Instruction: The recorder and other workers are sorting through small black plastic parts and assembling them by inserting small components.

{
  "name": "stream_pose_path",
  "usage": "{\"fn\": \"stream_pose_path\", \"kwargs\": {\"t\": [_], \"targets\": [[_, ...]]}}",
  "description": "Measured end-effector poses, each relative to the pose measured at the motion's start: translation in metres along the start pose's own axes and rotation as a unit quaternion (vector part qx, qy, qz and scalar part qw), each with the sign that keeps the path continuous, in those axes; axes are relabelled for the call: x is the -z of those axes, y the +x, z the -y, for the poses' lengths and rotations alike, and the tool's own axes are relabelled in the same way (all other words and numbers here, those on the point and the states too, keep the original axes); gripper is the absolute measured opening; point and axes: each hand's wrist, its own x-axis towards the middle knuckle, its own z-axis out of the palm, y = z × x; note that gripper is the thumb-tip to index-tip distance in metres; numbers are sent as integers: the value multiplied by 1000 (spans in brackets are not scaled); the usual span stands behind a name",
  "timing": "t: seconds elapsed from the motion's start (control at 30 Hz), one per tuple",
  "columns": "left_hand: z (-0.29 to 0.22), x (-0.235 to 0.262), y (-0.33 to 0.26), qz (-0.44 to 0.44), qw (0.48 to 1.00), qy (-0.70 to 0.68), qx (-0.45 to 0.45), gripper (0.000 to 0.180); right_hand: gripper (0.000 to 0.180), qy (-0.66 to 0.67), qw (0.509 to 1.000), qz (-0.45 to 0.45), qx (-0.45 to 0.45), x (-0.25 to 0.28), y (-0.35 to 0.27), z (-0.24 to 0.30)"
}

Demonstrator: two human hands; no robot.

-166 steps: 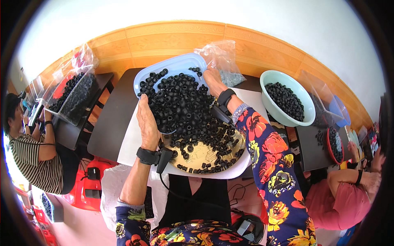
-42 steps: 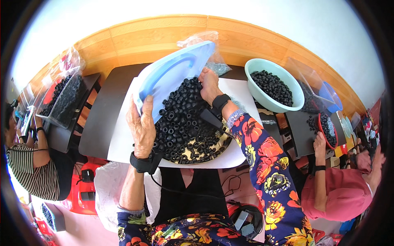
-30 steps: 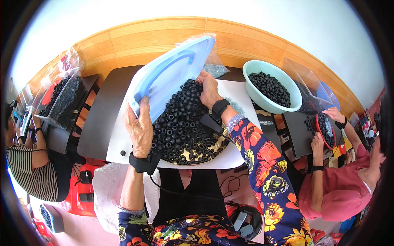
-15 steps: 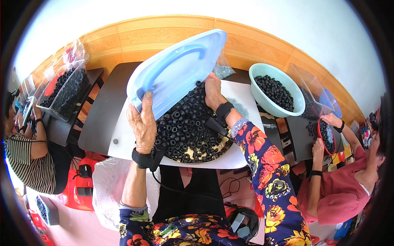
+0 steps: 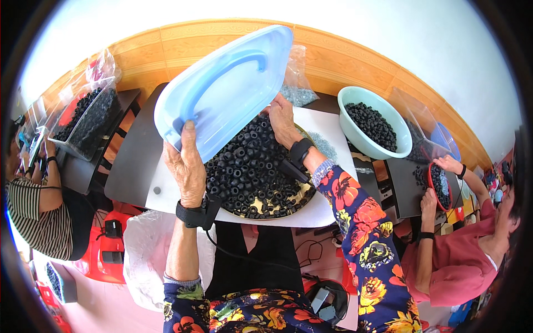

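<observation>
**Tipped tub over a full tray: spill risk**

Both hands hold the pale blue tub (image 5: 222, 91), tilted bottom-up over the round tray (image 5: 302, 194) heaped with small black rings (image 5: 250, 166). From the head view, my left hand (image 5: 186, 172) is closed over the tub's near rim and my right hand (image 5: 282, 119) is pressed against its right side. The tray sits on a white sheet (image 5: 166, 188) at the desk's near edge. I judge the heap too high: a nudge from the tub could roll rings off the sheet onto the floor. If my left hand's hold on the slick rim slips, the tub drops onto the pile.
</observation>
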Motion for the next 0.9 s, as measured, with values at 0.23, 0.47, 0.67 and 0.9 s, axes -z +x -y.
{"fn": "stream_pose_path", "kwargs": {"t": [0.23, 0.47, 0.67, 0.9], "targets": [[15, 11, 10, -56, 996, -49, 41, 42, 28, 57, 998, 23, -34, -2, 4, -4], [25, 21, 20, -64, 960, -248, 116, 42, 29, 205, 965, -13, -163, -20, -2, 18], [23, 33, 28, -55, 927, -326, 175, 37, 32, 134, 977, -41, -160, -17, -6, 26], [24, 44, 32, -35, 914, -356, 191, 37, 37, 45, 980, -13, -196, -4, -21, 58]]}}
